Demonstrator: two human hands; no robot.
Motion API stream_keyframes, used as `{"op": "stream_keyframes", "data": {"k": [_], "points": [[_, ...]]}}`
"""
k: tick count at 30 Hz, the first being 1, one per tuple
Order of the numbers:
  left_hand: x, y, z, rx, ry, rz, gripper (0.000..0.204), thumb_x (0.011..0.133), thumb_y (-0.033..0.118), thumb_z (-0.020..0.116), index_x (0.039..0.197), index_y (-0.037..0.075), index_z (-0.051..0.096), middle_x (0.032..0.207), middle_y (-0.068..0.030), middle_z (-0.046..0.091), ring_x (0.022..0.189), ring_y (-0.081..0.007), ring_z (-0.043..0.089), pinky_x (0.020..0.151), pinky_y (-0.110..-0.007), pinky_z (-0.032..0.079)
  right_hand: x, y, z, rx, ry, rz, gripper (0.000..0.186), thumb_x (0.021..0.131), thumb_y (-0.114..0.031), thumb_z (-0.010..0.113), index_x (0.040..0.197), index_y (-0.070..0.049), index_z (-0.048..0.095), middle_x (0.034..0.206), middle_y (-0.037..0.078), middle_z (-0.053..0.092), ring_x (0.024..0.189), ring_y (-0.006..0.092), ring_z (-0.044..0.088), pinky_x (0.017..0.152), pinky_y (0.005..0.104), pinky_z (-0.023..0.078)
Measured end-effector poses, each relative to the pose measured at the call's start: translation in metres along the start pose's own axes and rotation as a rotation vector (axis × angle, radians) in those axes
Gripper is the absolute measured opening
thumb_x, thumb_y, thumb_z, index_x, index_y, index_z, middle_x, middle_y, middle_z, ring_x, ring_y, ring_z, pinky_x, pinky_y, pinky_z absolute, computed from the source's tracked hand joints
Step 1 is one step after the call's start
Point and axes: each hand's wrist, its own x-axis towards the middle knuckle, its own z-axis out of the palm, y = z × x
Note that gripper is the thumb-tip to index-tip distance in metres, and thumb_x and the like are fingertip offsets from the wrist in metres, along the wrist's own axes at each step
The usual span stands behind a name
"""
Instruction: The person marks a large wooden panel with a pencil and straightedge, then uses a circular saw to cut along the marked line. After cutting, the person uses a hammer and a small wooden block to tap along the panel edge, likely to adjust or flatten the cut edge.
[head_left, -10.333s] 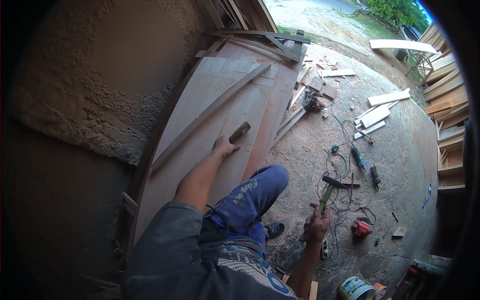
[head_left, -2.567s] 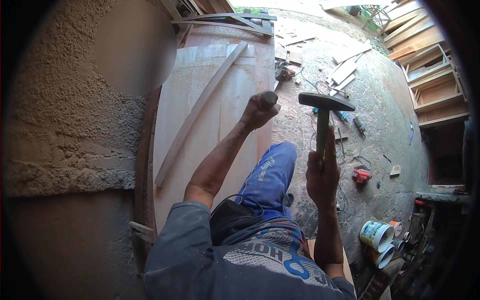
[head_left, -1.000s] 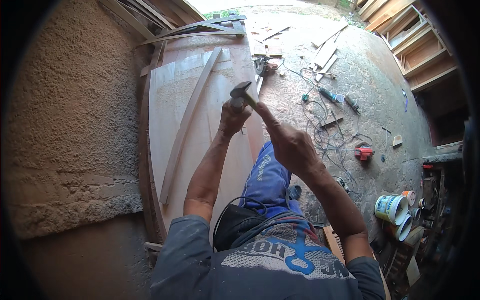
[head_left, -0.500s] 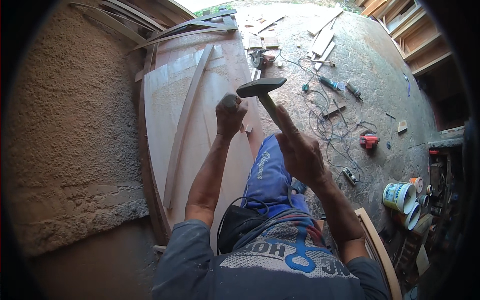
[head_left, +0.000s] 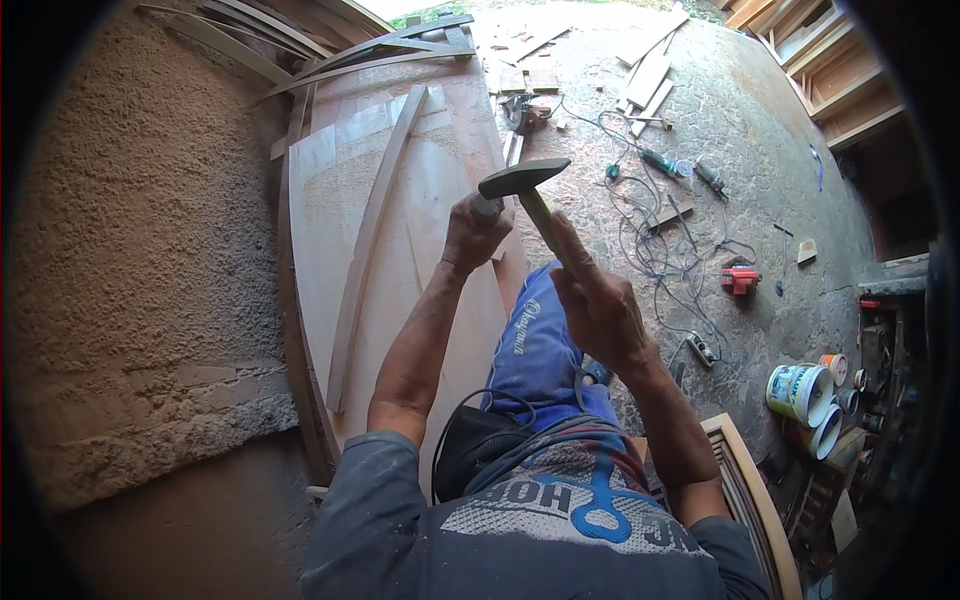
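Observation:
My right hand (head_left: 598,305) grips the light handle of a hammer (head_left: 524,178), its index finger stretched along the shaft. The dark steel head is level with the top of my left fist and appears right beside it. My left hand (head_left: 474,238) is closed around an upright, round-ended tool handle (head_left: 487,208), like a chisel's; its lower end is hidden by the fist. Beneath the left hand lies a broad pale wooden panel (head_left: 320,250), with a long, slightly bent wooden strip (head_left: 372,250) across it.
A rough wall (head_left: 180,250) rises at the left. On the floor to the right lie a circular saw (head_left: 522,113), an angle grinder (head_left: 660,163), tangled cords (head_left: 650,250) and a red tool (head_left: 740,280). Paint buckets (head_left: 797,393) stand farther right; a louvred wooden frame (head_left: 750,490) is beside me.
My left hand has shifted slightly right with the tool handle, closer to the hammer head. The hammer has hardly moved.

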Motion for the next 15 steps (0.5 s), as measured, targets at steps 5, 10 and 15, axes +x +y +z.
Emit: {"op": "stream_keyframes", "data": {"k": [5, 10, 15], "points": [[-0.015, -0.03, 0.003, -0.088, -0.032, -0.114, 0.013, 0.077, 0.011, 0.07, 0.082, 0.002, 0.061, 0.072, -0.0078, 0.063, 0.064, -0.0176, 0.061, 0.064, -0.035, 0.052, 0.002, 0.0, -0.001, -0.108, -0.126, -0.015, 0.068, 0.097, -0.008, 0.06, 0.158, -0.016, 0.031, 0.073, 0.018, 0.061, 0.058, 0.0299, 0.062, 0.056, 0.0437, 0.049], [-0.001, -0.03, 0.011, -0.178, 0.413, -0.188, 0.014, 0.079, 0.008, 0.07, 0.079, 0.001, 0.059, 0.07, -0.0084, 0.061, 0.064, -0.0171, 0.062, 0.061, -0.035, 0.051, 0.001, 0.01, 0.001, 0.015, 0.129, -0.067, 0.066, 0.097, -0.006, 0.059, 0.157, -0.015, 0.032, 0.086, 0.022, 0.068, 0.064, 0.0322, 0.067, 0.058, 0.0421, 0.051], [0.024, 0.006, 0.001, 0.042, 0.157, 0.06, 0.012, 0.084, 0.009, 0.07, 0.079, 0.003, 0.061, 0.067, 0.0001, 0.06, 0.058, -0.0075, 0.054, 0.056, -0.028, 0.047, 0.001, 0.008, -0.014, -0.007, 0.057, 0.069, 0.064, 0.098, -0.004, 0.057, 0.156, -0.011, 0.033, 0.123, 0.027, 0.065, 0.076, 0.029, 0.072, 0.064, 0.0387, 0.054]]}}
